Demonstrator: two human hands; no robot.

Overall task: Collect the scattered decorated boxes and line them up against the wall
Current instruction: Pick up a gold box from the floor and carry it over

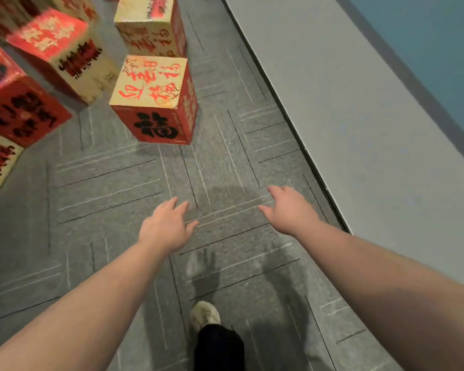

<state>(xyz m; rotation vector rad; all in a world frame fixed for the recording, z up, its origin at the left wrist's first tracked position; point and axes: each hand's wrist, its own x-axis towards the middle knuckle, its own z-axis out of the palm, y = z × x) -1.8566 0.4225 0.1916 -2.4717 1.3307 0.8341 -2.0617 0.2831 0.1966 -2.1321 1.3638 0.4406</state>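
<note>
while the nearest decorated box (156, 97) sits on grey carpet (105, 199), left hand (165, 228) and right hand (289, 212) hover empty, fingers loosely spread.

On my feed: both forearms bare, no sleeves, no watch/rings that I can spot. Left hand (164, 229) and right hand (289, 213) bare, no gloves. Lower down I see one black trouser leg (220, 349), loose cut, over a pale cream sneaker (205, 313) w/ chunky rounded toe. Laces too blurred to tell.
</note>
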